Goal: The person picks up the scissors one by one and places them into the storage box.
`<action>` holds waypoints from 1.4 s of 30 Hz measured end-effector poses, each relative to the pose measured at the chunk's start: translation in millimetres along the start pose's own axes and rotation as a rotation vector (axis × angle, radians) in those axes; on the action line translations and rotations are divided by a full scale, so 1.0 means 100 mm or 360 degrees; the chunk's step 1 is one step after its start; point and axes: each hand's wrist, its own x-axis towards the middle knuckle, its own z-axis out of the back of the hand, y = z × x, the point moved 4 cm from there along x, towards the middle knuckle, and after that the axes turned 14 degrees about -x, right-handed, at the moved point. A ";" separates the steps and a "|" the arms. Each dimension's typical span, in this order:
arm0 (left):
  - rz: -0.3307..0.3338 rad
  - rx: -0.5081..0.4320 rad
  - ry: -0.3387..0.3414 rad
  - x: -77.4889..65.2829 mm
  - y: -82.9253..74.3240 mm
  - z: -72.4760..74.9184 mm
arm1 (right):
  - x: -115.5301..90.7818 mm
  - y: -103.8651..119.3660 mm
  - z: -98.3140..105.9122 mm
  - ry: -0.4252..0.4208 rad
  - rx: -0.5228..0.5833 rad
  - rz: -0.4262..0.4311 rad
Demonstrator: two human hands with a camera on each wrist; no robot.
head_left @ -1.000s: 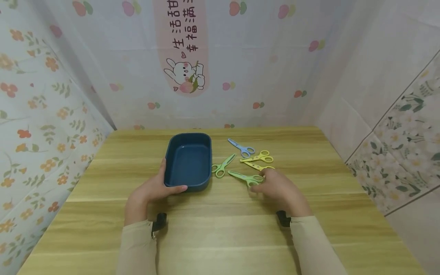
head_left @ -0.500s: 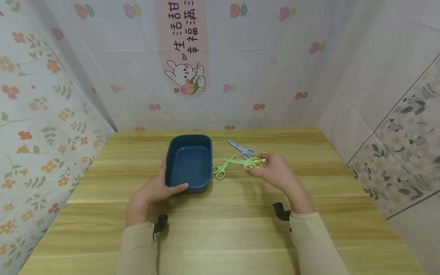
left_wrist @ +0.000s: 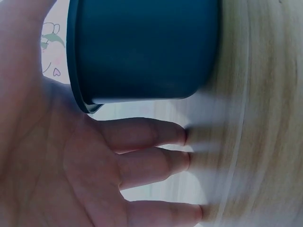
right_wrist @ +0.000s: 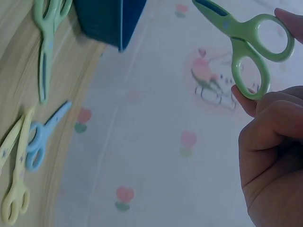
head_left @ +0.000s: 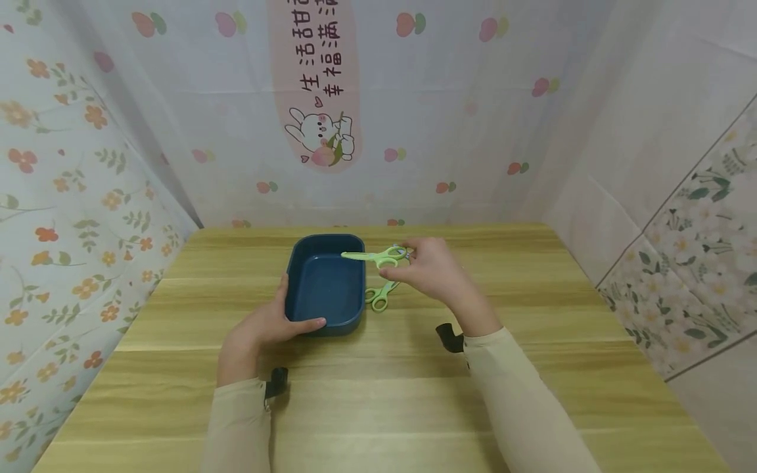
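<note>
My right hand pinches a pair of light green scissors by the finger loops. They are raised off the table, blade tips pointing left over the right rim of a dark blue rectangular tray. At the tray's near left corner rests my left hand, thumb along the near rim and straight fingers down the left side. In the left wrist view, several fingertips reach the tabletop. Another green pair of scissors lies against the tray's right side, partly hidden by my right hand.
Blue scissors and two yellow pairs of scissors lie on the table in the right wrist view; in the head view my right hand mostly hides them. A patterned curtain hangs behind the wood-grain table.
My right hand has lifted the nearer green scissors off the table and carried them up and left to the tray's edge. My left hand has stayed at the tray.
</note>
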 end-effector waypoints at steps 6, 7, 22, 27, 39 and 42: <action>0.0017 0.0028 -0.0010 -0.01 0.00 0.01 | 0.15 0.23 -0.14 0.0012 -0.0108 0.0083; 0.0019 0.0026 -0.0009 -0.01 0.00 0.01 | 0.17 0.25 -0.16 0.0012 -0.0110 0.0083; -0.0005 -0.0012 -0.0011 -0.05 -0.02 0.01 | 0.27 0.44 -0.61 0.0163 -0.0195 0.0068; -0.0004 -0.0010 -0.0024 -0.04 -0.02 0.00 | 0.28 0.41 -0.79 0.0204 -0.0235 0.0074; -0.0059 0.0007 -0.0050 0.00 0.00 -0.02 | 0.22 0.41 -0.95 0.0210 -0.0251 0.0158; -0.0066 0.0000 -0.0042 0.00 0.01 -0.03 | 0.21 0.42 -0.97 0.0220 -0.0245 0.0162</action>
